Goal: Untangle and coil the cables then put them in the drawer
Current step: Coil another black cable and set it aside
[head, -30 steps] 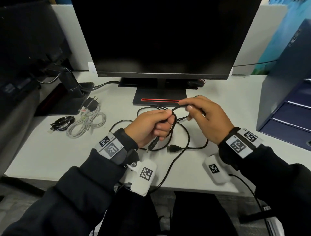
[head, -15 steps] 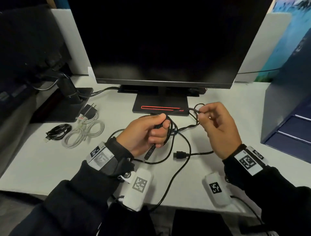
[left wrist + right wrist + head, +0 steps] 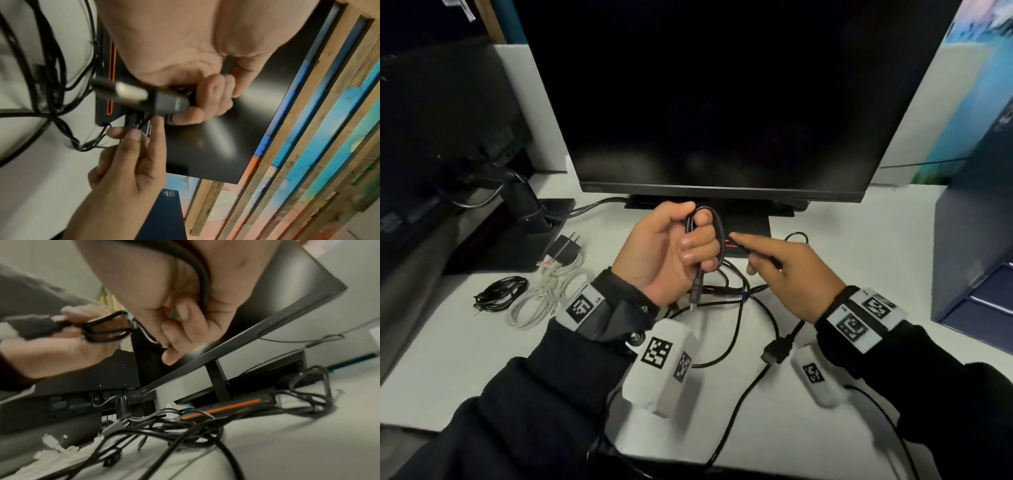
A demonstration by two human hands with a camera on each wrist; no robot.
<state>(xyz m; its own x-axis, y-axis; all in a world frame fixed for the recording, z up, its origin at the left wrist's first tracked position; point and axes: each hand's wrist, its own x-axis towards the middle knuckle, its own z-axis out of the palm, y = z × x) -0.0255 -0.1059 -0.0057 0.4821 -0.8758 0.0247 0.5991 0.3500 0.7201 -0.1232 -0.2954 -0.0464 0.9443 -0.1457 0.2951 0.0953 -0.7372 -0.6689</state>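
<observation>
My left hand (image 3: 688, 246) is raised in front of the monitor base and grips a small coil of black cable (image 3: 717, 229). The cable's USB plug (image 3: 695, 291) hangs below the fist and shows blurred in the left wrist view (image 3: 144, 99). Just right of it, my right hand (image 3: 774, 270) pinches the same cable's free run (image 3: 743, 249), index finger stretched toward the coil. In the right wrist view the loops (image 3: 107, 329) sit in the left hand (image 3: 61, 344). More black cable (image 3: 739, 308) lies tangled on the desk beneath, ending in a flat plug (image 3: 777, 350).
A coiled black cable (image 3: 500, 295) and a coiled white cable (image 3: 541, 301) with a charger plug (image 3: 563, 246) lie at the left. The monitor (image 3: 722, 102) stands behind the hands. A dark blue drawer unit (image 3: 976, 260) stands at the right on the white desk (image 3: 465, 359).
My left hand has risen toward the monitor with the coil. My right hand has swung left to it, bringing the cable's run across; another loop now sits in the left hand.
</observation>
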